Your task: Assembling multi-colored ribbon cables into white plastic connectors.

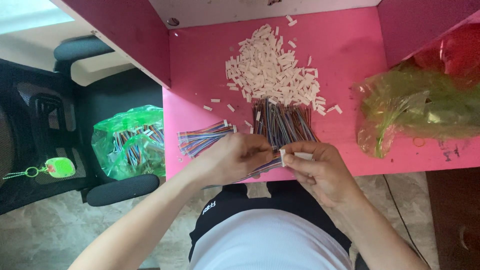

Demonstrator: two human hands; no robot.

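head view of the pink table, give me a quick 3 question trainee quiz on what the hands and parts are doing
1. True or false: the pile of white connectors lies on the pink table.
2. What does the right hand pinch? A) a white connector B) a key tag C) a bag
3. Where is the green bag of wires: on the table or on the chair?

Key: 1 true. 2 A; the white connector meets the wire bundle held by the left hand. 3 on the black chair.

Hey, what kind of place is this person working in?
Probably a small assembly workstation: a pink table holds a heap of white connectors and bundles of coloured wires, with the left hand and right hand joining them.
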